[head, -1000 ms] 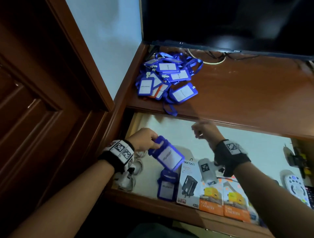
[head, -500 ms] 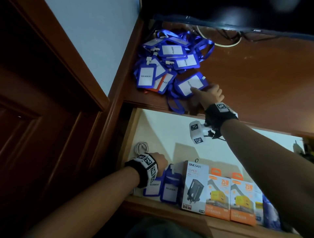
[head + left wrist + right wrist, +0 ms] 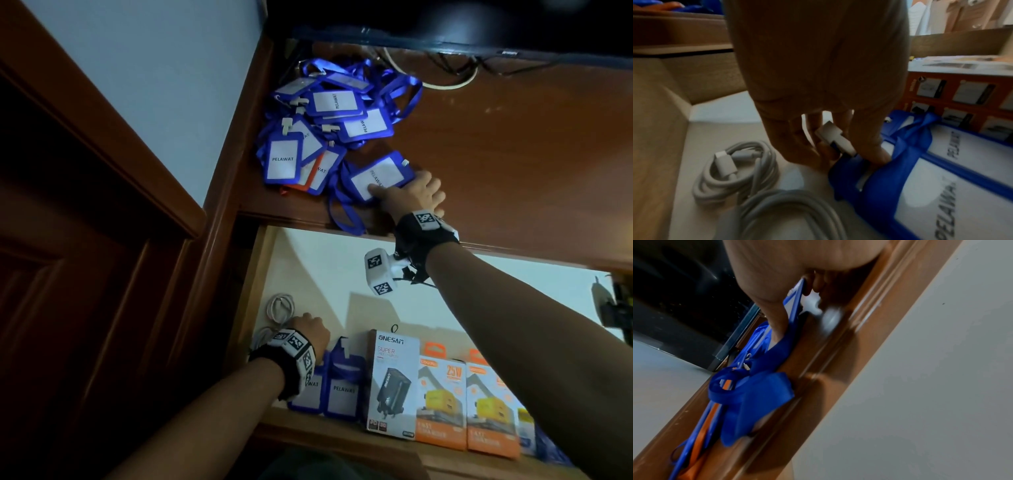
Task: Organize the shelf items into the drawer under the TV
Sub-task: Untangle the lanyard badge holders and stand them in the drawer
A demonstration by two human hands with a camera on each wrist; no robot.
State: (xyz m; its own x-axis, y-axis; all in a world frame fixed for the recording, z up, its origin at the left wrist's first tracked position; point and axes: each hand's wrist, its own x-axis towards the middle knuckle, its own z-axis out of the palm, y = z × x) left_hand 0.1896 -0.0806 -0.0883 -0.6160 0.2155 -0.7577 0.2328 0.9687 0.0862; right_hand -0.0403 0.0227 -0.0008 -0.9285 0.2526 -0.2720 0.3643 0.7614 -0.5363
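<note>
A pile of blue badge holders [image 3: 325, 113] with lanyards lies at the left end of the wooden shelf [image 3: 513, 154] under the TV [image 3: 445, 20]. My right hand [image 3: 407, 195] pinches the nearest badge holder [image 3: 380, 174] at the shelf's front edge, thumb on its face. In the right wrist view the other fingers sit under this holder [image 3: 795, 305]. In the open drawer [image 3: 260, 274] below, my left hand [image 3: 308, 329] is at the front left. It pinches the white clip [image 3: 835, 139] of a blue badge holder [image 3: 931, 194] lying there beside a second one [image 3: 342, 387].
Coiled white cables [image 3: 279, 308] lie in the drawer's left corner, close to my left hand. A white charger box [image 3: 394, 383] and two orange ones [image 3: 442, 404] line the drawer's front. A blue lanyard loop [image 3: 342, 219] hangs over the shelf edge. Cables run behind the pile.
My right hand rose from the drawer to the shelf and took hold of the nearest badge holder. My left hand lowered its badge holder into the drawer's front left, beside the other one.
</note>
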